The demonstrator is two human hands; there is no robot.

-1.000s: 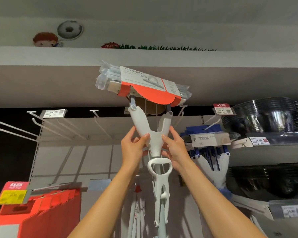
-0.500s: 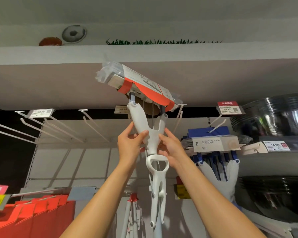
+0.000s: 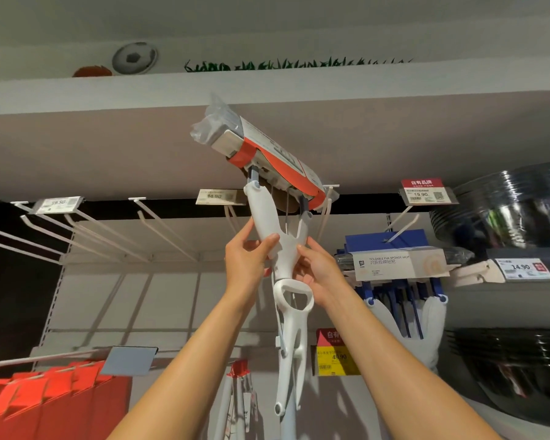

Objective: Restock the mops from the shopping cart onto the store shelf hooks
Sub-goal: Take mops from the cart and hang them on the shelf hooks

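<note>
We pinch the mop [image 3: 281, 246] yoke with both hands, left [image 3: 247, 255] and right [image 3: 315, 268]; level its head, apparently near the hook [image 3: 326, 201], before sliding on.

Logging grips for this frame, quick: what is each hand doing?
Left hand: gripping the white mop yoke.
Right hand: holding the same mop's neck.

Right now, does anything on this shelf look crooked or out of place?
Only the mop held by both hands stands out: its wrapped sponge head is tilted, left end high, not yet seated on a hook. The blue mop beside it hangs level.
</note>
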